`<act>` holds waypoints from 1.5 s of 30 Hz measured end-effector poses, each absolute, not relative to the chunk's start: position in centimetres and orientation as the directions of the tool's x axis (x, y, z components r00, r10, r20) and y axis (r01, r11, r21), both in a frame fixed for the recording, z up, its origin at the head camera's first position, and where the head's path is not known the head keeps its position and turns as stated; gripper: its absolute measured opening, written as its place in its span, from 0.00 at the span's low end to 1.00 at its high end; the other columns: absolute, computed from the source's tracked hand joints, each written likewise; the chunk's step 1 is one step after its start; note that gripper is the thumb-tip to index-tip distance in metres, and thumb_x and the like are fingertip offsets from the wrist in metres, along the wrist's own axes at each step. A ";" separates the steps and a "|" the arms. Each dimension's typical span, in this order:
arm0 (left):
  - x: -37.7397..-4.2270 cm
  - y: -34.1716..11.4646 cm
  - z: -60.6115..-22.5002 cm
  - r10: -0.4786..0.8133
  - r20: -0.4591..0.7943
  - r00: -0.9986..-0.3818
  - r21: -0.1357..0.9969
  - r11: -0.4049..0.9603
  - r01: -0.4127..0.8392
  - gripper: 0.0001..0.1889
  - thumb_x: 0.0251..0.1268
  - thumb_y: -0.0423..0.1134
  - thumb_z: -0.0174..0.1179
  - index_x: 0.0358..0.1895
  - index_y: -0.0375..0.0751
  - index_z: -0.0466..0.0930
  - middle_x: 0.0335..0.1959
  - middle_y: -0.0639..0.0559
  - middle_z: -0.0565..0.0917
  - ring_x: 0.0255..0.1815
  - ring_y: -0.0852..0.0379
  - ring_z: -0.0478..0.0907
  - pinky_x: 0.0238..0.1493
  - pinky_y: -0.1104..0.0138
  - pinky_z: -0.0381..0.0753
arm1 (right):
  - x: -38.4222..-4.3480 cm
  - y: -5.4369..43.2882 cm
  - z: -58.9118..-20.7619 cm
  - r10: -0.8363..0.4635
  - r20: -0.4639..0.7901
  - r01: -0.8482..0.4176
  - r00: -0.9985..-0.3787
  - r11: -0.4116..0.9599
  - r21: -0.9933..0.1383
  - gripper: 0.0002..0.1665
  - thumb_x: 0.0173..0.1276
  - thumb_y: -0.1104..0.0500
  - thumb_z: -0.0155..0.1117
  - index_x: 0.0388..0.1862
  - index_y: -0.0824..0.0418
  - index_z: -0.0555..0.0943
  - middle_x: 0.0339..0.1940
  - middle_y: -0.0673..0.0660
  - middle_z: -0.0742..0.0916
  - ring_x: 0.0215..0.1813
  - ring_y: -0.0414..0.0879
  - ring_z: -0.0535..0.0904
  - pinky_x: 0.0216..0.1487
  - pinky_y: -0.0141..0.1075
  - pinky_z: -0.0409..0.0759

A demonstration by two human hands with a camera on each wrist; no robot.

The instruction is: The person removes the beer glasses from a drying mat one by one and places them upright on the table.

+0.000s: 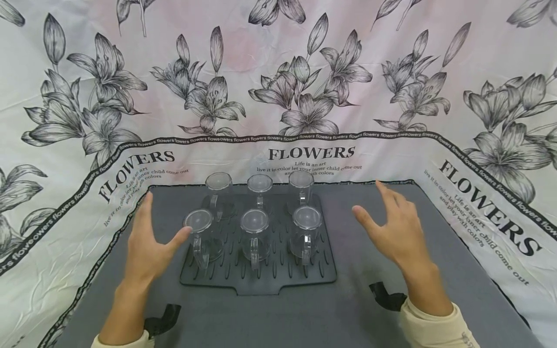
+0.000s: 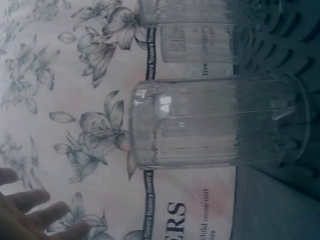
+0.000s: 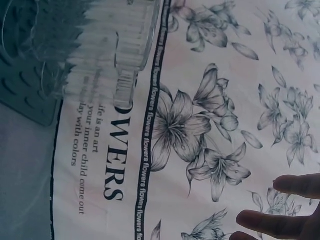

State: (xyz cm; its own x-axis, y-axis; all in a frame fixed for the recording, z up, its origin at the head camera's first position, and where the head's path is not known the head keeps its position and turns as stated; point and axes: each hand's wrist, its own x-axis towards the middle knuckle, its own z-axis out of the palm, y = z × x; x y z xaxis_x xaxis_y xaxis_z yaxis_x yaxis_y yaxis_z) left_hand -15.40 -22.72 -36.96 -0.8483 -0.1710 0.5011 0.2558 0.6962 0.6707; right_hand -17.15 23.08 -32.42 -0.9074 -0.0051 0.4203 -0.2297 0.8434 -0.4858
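While six clear mugs [image 1: 255,241] are set out in two rows of three, apparently upside down, on the ribbed drying mat [image 1: 257,286], nothing is gripped by either hand. The left hand [image 1: 145,256] is held with thumb and fingers spread at the left of the mat, its thumb seen against the front-left mug [image 1: 203,237]; whether that mug is touched cannot be told. The right hand [image 1: 398,232] is likewise spread, raised over the grey table [image 1: 330,314] to the right of the mat and apart from the front-right mug [image 1: 300,241]. From this, the step in hand is judged to be a readying around the mugs, with none lifted. If one is to be handled, a thumb and fingers need to be brought round its body or its handle, the handles being turned toward the near side. Care is called for with neighbouring mugs, since the rows are closely set and clear walls are easily misjudged.
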 end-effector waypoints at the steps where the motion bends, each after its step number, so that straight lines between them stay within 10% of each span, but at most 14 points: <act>1: -15.4 -22.7 -37.3 -0.178 0.507 -0.843 0.682 0.681 0.266 0.53 0.54 0.48 0.70 0.79 0.57 0.42 0.77 0.49 0.51 0.74 0.42 0.49 0.64 0.37 0.53 | -17.1 23.0 -32.5 -0.007 0.419 -0.235 -0.908 0.837 -0.494 0.45 0.68 0.35 0.56 0.78 0.49 0.56 0.70 0.67 0.66 0.65 0.72 0.59 0.52 0.73 0.58; 11: -15.7 -23.1 -40.3 -0.189 0.610 -0.769 0.695 0.595 0.405 0.57 0.43 0.37 0.75 0.78 0.53 0.49 0.73 0.54 0.61 0.70 0.56 0.59 0.61 0.70 0.62 | -17.3 22.3 -34.2 -0.027 0.473 -0.311 -0.881 0.786 -0.534 0.41 0.69 0.40 0.59 0.76 0.54 0.62 0.67 0.68 0.70 0.63 0.69 0.63 0.53 0.68 0.62; 33: -15.8 -24.0 -46.0 -0.121 0.584 -0.803 0.746 0.472 0.471 0.66 0.31 0.39 0.82 0.77 0.38 0.46 0.71 0.39 0.62 0.69 0.61 0.60 0.61 0.76 0.62 | -17.4 20.3 -38.3 -0.071 0.552 -0.472 -0.831 0.614 -0.632 0.29 0.70 0.55 0.60 0.68 0.62 0.70 0.58 0.62 0.79 0.55 0.56 0.73 0.48 0.52 0.71; 38: -16.1 -24.6 -47.3 -0.084 0.525 -0.847 0.746 0.524 0.411 0.68 0.31 0.46 0.83 0.77 0.39 0.45 0.73 0.41 0.60 0.70 0.57 0.59 0.60 0.76 0.61 | -17.8 20.0 -39.1 -0.079 0.547 -0.487 -0.833 0.573 -0.659 0.26 0.71 0.57 0.58 0.66 0.61 0.72 0.56 0.61 0.80 0.53 0.56 0.75 0.45 0.47 0.71; 45: -16.1 -25.1 -48.2 -0.040 0.393 -0.919 0.748 0.595 0.295 0.64 0.35 0.39 0.81 0.76 0.32 0.44 0.72 0.34 0.57 0.69 0.34 0.56 0.60 0.43 0.62 | -17.9 19.7 -39.9 -0.083 0.514 -0.471 -0.854 0.545 -0.694 0.24 0.72 0.58 0.57 0.65 0.60 0.73 0.54 0.58 0.82 0.51 0.52 0.76 0.44 0.45 0.72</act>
State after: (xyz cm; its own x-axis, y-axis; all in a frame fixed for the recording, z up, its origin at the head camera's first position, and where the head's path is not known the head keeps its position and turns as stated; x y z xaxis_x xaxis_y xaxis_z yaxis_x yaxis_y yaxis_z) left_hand -16.13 -25.07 -48.23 -0.9185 -0.0396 0.3933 0.2947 0.5946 0.7481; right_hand -17.91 19.65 -39.88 -0.8536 -0.0828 0.5143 -0.4709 0.5450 -0.6937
